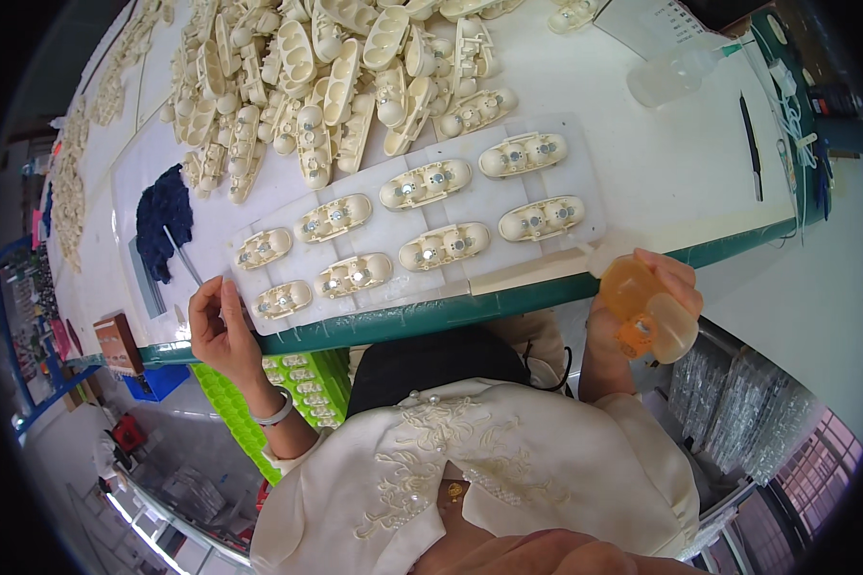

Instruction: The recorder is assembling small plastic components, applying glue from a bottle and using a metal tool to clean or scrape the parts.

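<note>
We've got the left hand (pixel 225 331) pinching a slim grey tool (pixel 181 253) — and the right hand (pixel 679 280) wrapped round an orange bottle (pixel 629 286)! Ahead, eight cream shells (pixel 444 246) sit in two rows on the tabletop (pixel 686 206); beyond, we spot a printed sheet (pixel 642 24), writing too small to read.

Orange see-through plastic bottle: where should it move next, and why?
The orange bottle could perhaps move slightly left, bringing its pale nozzle over the nearest cream oval plastic piece: the right hand holds it, and the nozzle sits close to that piece.
</note>
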`<control>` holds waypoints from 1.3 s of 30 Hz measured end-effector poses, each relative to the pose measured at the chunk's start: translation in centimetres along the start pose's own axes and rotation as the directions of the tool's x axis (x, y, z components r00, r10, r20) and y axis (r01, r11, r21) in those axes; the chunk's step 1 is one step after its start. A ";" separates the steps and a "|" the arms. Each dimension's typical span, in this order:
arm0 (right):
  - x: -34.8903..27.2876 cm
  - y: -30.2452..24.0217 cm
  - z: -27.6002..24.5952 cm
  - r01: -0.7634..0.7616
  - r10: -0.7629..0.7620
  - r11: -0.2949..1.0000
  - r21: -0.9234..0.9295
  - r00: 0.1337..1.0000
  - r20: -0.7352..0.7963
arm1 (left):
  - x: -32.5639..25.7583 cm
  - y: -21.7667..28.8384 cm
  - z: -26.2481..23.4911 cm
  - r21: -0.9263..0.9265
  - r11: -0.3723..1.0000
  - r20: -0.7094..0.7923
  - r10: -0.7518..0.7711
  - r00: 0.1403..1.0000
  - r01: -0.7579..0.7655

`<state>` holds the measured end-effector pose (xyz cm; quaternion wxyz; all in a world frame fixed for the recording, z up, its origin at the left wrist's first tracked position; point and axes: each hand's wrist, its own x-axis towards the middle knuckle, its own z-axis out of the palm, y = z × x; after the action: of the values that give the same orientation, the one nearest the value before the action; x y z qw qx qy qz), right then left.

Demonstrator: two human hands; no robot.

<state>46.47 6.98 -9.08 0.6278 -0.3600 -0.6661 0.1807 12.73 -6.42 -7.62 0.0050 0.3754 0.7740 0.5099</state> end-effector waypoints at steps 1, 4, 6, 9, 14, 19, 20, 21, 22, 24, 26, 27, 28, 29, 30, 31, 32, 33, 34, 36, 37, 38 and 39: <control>0.1 0.2 0.0 0.001 -0.001 1.000 -0.003 1.000 -0.001 | 0.0 0.0 0.1 0.003 1.000 -0.007 0.015 1.000 -0.015; 0.1 0.7 -0.1 -0.020 0.017 0.997 -0.075 0.999 -0.037 | -0.1 0.0 -0.1 -0.016 0.999 -0.012 -0.037 0.999 0.037; -0.3 1.1 -0.2 -0.035 0.032 0.999 -0.034 0.996 -0.078 | -0.1 -0.1 0.0 -0.020 0.999 -0.009 -0.038 0.999 0.037; 0.0 0.7 -0.2 -0.051 0.050 0.996 -0.068 0.999 -0.014 | 0.0 0.0 0.1 -0.025 0.999 -0.005 -0.034 0.999 0.033; 0.1 0.5 -0.3 -0.029 0.034 0.994 -0.105 0.998 0.044 | 0.0 0.0 -0.2 0.008 1.000 -0.005 -0.002 1.000 0.002; 0.1 0.7 -0.6 -0.081 0.080 0.996 -0.046 0.997 -0.021 | 0.1 0.0 0.1 -0.019 1.000 0.013 -0.020 1.000 0.020; 0.2 0.9 -0.5 -0.057 0.056 0.998 -0.025 0.998 -0.033 | 0.1 0.0 0.1 -0.019 1.000 0.015 -0.019 1.000 0.019; 0.2 1.0 -0.4 -0.032 0.032 0.999 -0.003 0.998 -0.045 | 0.1 0.0 0.0 -0.013 1.000 0.009 -0.016 1.000 0.016; 0.3 0.9 -0.3 -0.033 0.033 0.999 -0.001 0.998 -0.046 | 0.1 0.0 -0.1 -0.007 1.000 0.004 -0.012 1.000 0.012; 0.4 0.5 -0.1 0.013 -0.011 0.997 -0.079 0.999 0.033 | 0.1 0.0 -0.1 0.009 1.000 0.004 -0.011 1.000 0.011; 0.2 0.3 -0.4 0.016 -0.012 0.993 -0.116 0.999 0.040 | 0.1 -0.2 0.2 0.020 1.000 0.007 -0.010 1.000 0.010; -0.1 0.2 -0.5 0.016 -0.009 0.990 -0.141 0.999 0.047 | 0.1 -0.2 0.0 0.009 1.000 0.009 -0.012 1.000 0.012; -0.4 0.3 -0.6 0.015 -0.009 0.991 -0.136 0.999 0.047 | 0.1 -0.2 -0.1 -0.001 1.000 0.010 -0.015 1.000 0.015; -0.9 0.5 -0.8 0.016 -0.011 0.993 -0.120 0.999 0.047 | 0.1 -0.2 -0.2 0.002 1.000 0.008 -0.014 1.000 0.014; -1.1 0.7 -1.0 0.018 -0.013 0.994 -0.108 0.999 0.047 | 0.1 -0.2 -0.1 -0.004 1.000 0.009 -0.019 1.000 0.019; -1.3 0.7 -1.3 0.018 -0.013 0.994 -0.109 0.999 0.047 | 0.1 -0.2 -0.1 -0.009 1.000 0.011 -0.024 1.000 0.024; -1.5 0.8 -1.6 -0.007 0.012 0.997 -0.078 0.998 0.064 | 0.1 -0.2 -0.1 -0.010 1.000 0.012 -0.025 1.000 0.025; -1.7 0.8 -1.7 -0.034 0.038 0.998 -0.047 0.996 0.081 | 0.1 -0.2 -0.1 -0.009 1.000 0.013 -0.019 1.000 0.019; -1.8 0.9 -1.8 -0.035 0.039 0.998 -0.048 0.996 0.080 | 0.1 -0.2 -0.1 -0.007 1.000 0.014 -0.014 1.000 0.014; -1.8 0.9 -1.7 -0.086 0.086 0.996 -0.016 0.995 0.047 | 0.1 -0.2 -0.1 -0.010 1.000 0.016 -0.012 1.000 0.012; -1.5 0.7 -1.6 -0.087 0.087 0.996 -0.017 0.995 0.047 | 0.1 -0.3 0.0 -0.012 1.000 0.016 -0.010 1.000 0.011; -1.1 0.5 -1.7 -0.069 0.071 0.997 -0.032 0.995 0.073 | 0.1 -0.3 0.0 -0.013 1.000 0.018 -0.011 1.000 0.011; -0.6 0.3 -1.7 -0.052 0.056 0.998 -0.043 0.993 0.100 | 0.1 -0.3 0.0 -0.016 1.000 0.018 -0.015 1.000 0.015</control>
<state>48.11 6.39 -9.44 0.5807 -0.3808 -0.6905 0.2023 12.47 -6.43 -7.82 0.0188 0.3741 0.7725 0.5128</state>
